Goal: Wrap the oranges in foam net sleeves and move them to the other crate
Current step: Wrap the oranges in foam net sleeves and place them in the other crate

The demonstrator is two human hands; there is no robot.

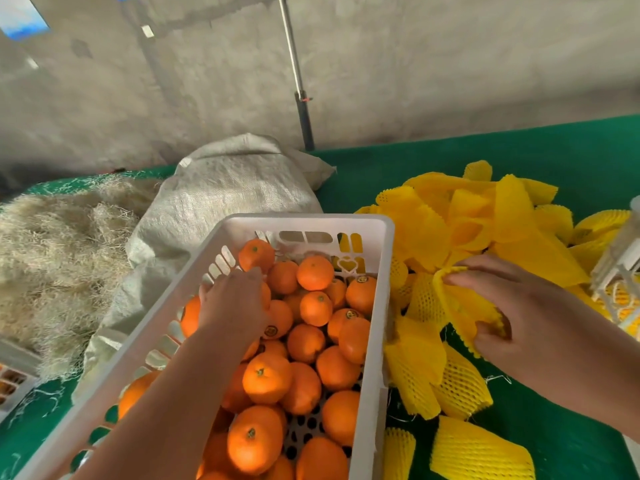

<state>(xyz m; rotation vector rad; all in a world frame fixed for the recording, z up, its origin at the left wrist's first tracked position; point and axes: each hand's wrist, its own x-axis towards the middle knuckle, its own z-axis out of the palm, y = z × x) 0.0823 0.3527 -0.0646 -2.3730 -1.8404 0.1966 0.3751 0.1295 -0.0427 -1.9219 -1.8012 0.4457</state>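
A white slotted crate (375, 344) in the middle holds several loose oranges (313, 308). My left hand (233, 301) reaches into its far left part, palm down over an orange that it mostly hides; whether the fingers close on it I cannot tell. To the right lies a heap of yellow foam net sleeves (485, 220) on the green mat. My right hand (509, 317) pinches one yellow sleeve (460, 306) between thumb and fingers at the heap's near side. A second white crate (620, 271) shows at the right edge, with yellow-wrapped fruit inside.
A woven white sack (225, 195) lies behind the crate, with a pile of dry straw (59, 258) to its left. A metal pole (298, 81) stands against the concrete wall. Another crate corner (14, 375) shows at the left edge. Loose sleeves (481, 452) lie near the front.
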